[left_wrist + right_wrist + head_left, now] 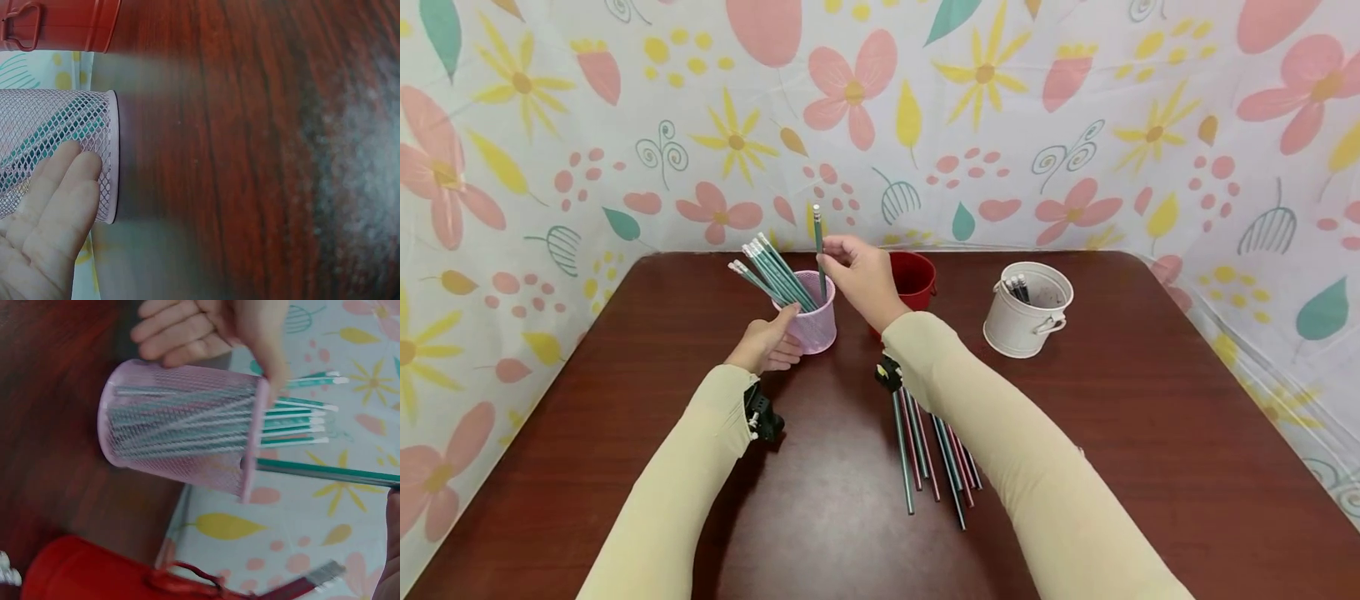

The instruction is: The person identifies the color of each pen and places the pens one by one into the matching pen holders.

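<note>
A pink mesh pencil cup stands at the back, left of centre, with several green pencils leaning in it, white erasers up. My left hand is at the cup's near left side, its thumb at the rim and its fingers extended, as the left wrist view shows along the mesh. Between thumb and fingertips, my right hand pinches another green pencil, held nearly upright with its eraser on top. Its lower end reaches inside the cup's rim in the right wrist view.
A red bucket is partly hidden behind the right hand; a red pencil sticks out of it. Farther right, a white bucket holds a few dark pencils. Several loose pencils lie partly under the right sleeve. A patterned cloth hangs behind.
</note>
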`<state>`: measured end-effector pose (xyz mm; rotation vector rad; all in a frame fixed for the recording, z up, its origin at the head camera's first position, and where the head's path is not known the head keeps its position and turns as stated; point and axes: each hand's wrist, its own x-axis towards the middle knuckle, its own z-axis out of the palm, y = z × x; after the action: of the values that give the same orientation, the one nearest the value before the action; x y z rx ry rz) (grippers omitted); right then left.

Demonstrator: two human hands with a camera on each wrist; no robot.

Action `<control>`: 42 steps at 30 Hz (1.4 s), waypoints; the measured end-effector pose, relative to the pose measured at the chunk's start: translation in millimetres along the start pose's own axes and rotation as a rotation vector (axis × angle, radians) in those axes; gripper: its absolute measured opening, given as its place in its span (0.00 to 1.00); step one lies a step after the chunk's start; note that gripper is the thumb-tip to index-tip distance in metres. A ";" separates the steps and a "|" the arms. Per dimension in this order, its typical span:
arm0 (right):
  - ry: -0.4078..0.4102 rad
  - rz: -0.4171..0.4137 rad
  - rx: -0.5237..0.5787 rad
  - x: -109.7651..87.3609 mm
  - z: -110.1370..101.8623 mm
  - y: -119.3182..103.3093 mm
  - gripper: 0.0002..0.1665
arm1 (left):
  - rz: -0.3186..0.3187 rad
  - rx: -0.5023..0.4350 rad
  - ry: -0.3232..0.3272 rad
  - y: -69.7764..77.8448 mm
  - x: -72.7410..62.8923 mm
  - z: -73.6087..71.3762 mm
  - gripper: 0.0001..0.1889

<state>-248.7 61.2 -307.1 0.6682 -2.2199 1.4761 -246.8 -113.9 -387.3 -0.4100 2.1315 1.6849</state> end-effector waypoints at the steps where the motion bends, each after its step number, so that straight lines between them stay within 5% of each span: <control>1: 0.002 0.012 -0.010 -1.3 2.4 2.1 0.11 | -0.002 0.003 -0.001 0.6 -0.2 0.3 0.40; 18: -0.065 0.255 -0.184 -13.1 33.3 26.1 0.12 | -0.012 0.014 -0.011 -1.6 -1.9 0.0 0.39; 25: -0.009 0.411 -0.263 -6.9 40.3 31.7 0.13 | -0.009 0.009 0.003 -0.1 -2.0 0.6 0.39; 28: -0.010 0.413 -0.256 -7.4 39.4 33.0 0.13 | -0.006 0.005 0.006 0.3 -1.7 1.0 0.39; 36: -0.174 0.291 -0.275 -19.5 11.9 37.1 0.13 | -0.001 0.015 -0.014 -2.4 -1.7 5.1 0.39; 42: -0.494 0.188 -0.297 -26.4 -28.3 36.8 0.13 | 0.014 0.020 0.003 0.8 -4.1 0.8 0.40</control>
<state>-247.3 104.2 -338.8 0.8080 -2.8724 1.1038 -243.4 -113.0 -384.8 -0.3934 2.1564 1.6701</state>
